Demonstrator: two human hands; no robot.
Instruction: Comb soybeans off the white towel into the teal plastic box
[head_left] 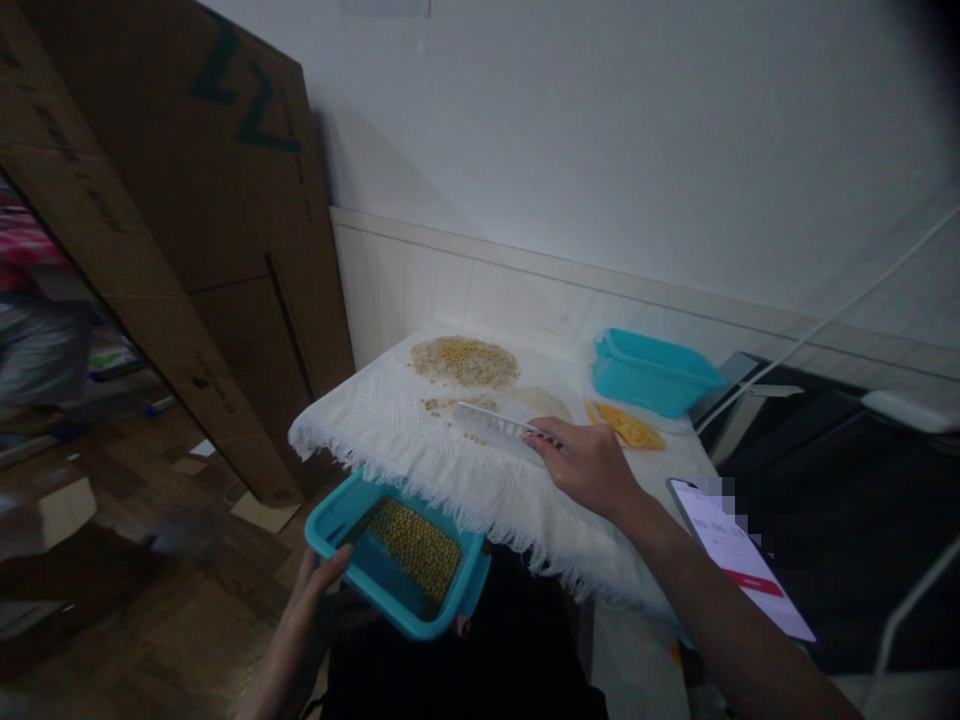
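Observation:
My left hand (320, 582) grips the left rim of a blue plastic tub (409, 628), with its thumb over the edge. Yellow soybeans (412, 540) lie in the tub, which is tilted below the table's fringed front edge. In my right hand (589, 465) is a flat, pale strip (487, 420) with a row of dark notches along one edge; its exact kind is unclear. The strip is held low over the white cloth (382, 415), beside a few scattered beans. Behind them a larger pile of beans mixed with pale grains (465, 362) spreads on the cloth.
A second blue tub (652, 375) stands at the back right, with a yellow packet (630, 427) in front of it. A lit phone (739, 555) lies to the right near a white cable (832, 312). A large cardboard box (247, 230) rises at the left, against the wall.

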